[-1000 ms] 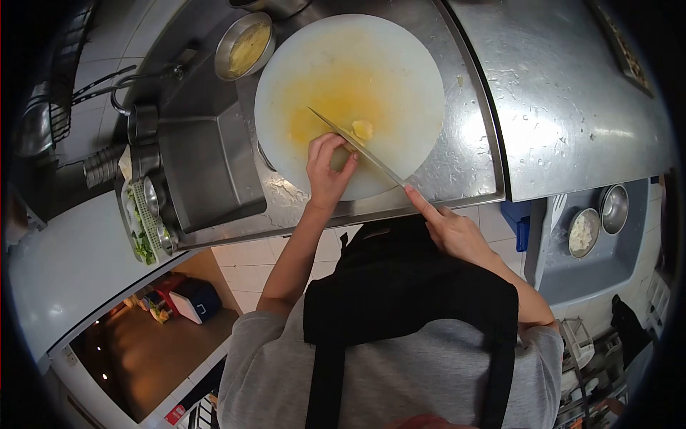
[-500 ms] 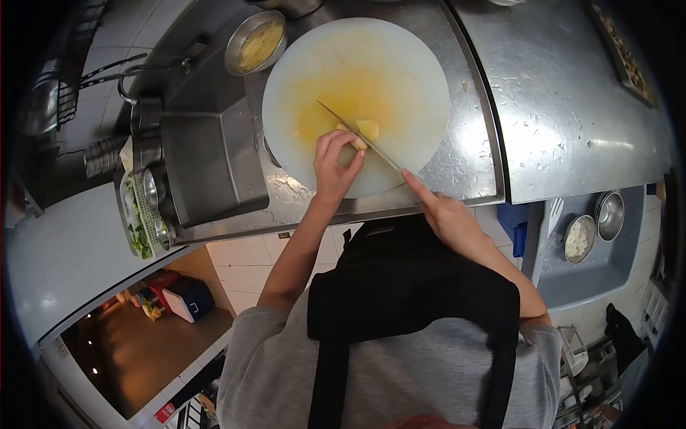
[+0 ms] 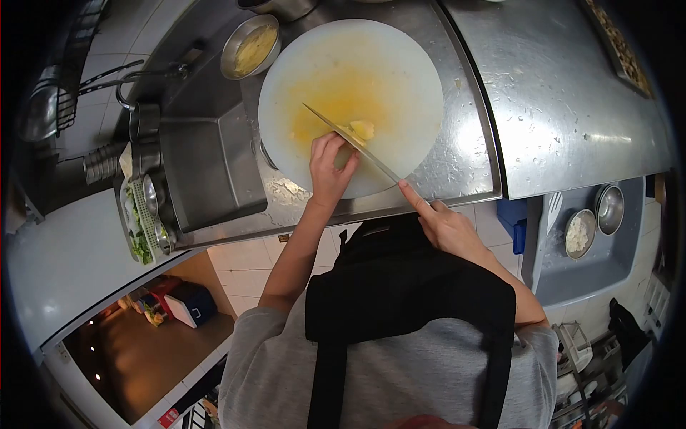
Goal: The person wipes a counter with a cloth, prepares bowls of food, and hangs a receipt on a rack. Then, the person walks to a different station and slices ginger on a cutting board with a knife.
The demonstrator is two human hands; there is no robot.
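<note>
My right hand grips the handle of a long kitchen knife, with its index finger stretched along the top of the blade near the handle. The blade slants over a round white cutting board stained yellow in its middle. My left hand is curled with fingertips close against the near side of the blade, around a pale yellow food piece that the fingers and knife mostly hide. Just beyond the blade lies a cut pale yellow food piece on the board.
A metal bowl of yellow shreds stands at the board's upper left. Left of the board is a steel sink; a green-and-white basket of greens sits beyond it. At right, a grey tub holds metal bowls, one with white food.
The knife's tip has shifted slightly left, and its blade now covers more of the piece at my left fingertips. My left hand has moved slightly left, staying beside the blade.
</note>
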